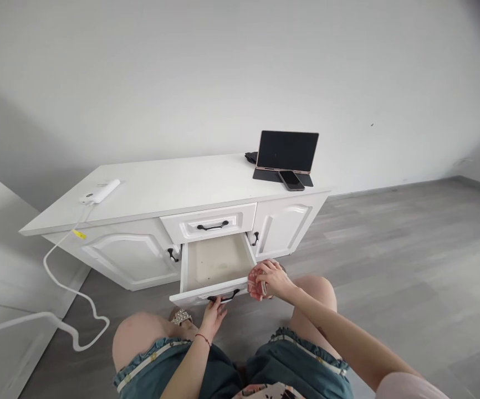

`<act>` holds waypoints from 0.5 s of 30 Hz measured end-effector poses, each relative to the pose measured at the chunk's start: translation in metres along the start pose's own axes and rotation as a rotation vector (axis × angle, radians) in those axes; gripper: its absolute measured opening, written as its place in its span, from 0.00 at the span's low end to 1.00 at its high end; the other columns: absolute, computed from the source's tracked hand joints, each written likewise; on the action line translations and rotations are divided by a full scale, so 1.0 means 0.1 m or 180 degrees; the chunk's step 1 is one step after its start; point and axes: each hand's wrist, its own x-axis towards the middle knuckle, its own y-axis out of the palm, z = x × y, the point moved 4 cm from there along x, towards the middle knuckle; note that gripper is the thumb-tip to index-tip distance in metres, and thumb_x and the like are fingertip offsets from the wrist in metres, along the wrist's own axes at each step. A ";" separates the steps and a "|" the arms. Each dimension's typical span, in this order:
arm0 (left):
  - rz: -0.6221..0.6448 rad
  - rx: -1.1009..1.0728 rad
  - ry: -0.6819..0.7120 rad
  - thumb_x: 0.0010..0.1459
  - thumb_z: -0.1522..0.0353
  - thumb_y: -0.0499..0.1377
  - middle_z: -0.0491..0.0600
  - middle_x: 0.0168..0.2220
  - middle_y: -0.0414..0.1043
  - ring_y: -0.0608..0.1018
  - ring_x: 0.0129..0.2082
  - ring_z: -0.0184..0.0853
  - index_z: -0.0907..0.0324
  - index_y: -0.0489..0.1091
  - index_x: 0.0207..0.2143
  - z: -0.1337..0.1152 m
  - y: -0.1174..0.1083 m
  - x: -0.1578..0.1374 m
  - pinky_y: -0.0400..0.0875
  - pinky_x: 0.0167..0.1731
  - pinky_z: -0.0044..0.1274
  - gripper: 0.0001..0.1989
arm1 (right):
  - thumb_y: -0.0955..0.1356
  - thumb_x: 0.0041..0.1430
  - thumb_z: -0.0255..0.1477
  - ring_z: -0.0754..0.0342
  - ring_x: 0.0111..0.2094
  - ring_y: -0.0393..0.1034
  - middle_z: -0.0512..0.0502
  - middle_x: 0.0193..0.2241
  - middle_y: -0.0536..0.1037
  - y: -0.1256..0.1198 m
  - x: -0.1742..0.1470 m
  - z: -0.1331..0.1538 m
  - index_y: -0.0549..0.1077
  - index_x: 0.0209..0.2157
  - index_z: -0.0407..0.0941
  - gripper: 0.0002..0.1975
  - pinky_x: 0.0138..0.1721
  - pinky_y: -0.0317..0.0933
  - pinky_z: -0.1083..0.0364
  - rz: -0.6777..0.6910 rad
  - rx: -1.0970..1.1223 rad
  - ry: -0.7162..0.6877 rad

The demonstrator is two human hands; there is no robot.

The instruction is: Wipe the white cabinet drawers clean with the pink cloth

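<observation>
Our right hand (276,279) has a bunched red-and-white patterned cloth (256,284), fingers closed over it, at the right front corner of the lower drawer (223,257). Drawer's pulled out of the white cabinet (132,260), a few dark specks on its floor. Our left hand (214,315) is at the left end of the drawer's black handle (229,296), fingers touching it; we can't tell if they're wrapped around. Upper drawer (210,221) shut. Up on the surface (182,180): dark-screened tablet (287,151) propped at the right, phone (291,180) resting on its stand flap, white cabled block (105,191) at the left, cable (73,288) dropping over the front edge.
</observation>
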 end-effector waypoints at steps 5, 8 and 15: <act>-0.0073 -0.0012 0.0057 0.55 0.76 0.67 0.47 0.30 0.78 0.79 0.27 0.30 0.56 0.67 0.30 0.02 0.00 -0.01 0.73 0.31 0.22 0.11 | 0.67 0.58 0.22 0.40 0.60 0.59 0.44 0.56 0.72 0.45 -0.27 0.16 0.80 0.45 0.57 0.19 0.59 0.53 0.39 -0.0834 0.0295 0.1024; -0.0099 -0.0019 0.0115 0.55 0.76 0.67 0.46 0.30 0.77 0.78 0.26 0.29 0.56 0.67 0.30 0.03 0.02 -0.02 0.72 0.31 0.21 0.11 | 0.64 0.51 0.15 0.40 0.58 0.60 0.41 0.51 0.71 0.79 -0.30 0.32 0.80 0.43 0.51 0.23 0.59 0.56 0.41 -0.1418 0.0738 0.1899; -0.0188 0.0022 0.0270 0.55 0.75 0.67 0.47 0.29 0.77 0.79 0.27 0.30 0.56 0.68 0.29 0.04 0.06 -0.05 0.72 0.29 0.20 0.11 | 0.58 0.51 0.17 0.33 0.56 0.67 0.27 0.52 0.68 1.50 0.09 0.62 0.64 0.56 0.40 0.29 0.56 0.61 0.37 -0.1148 0.1764 0.3251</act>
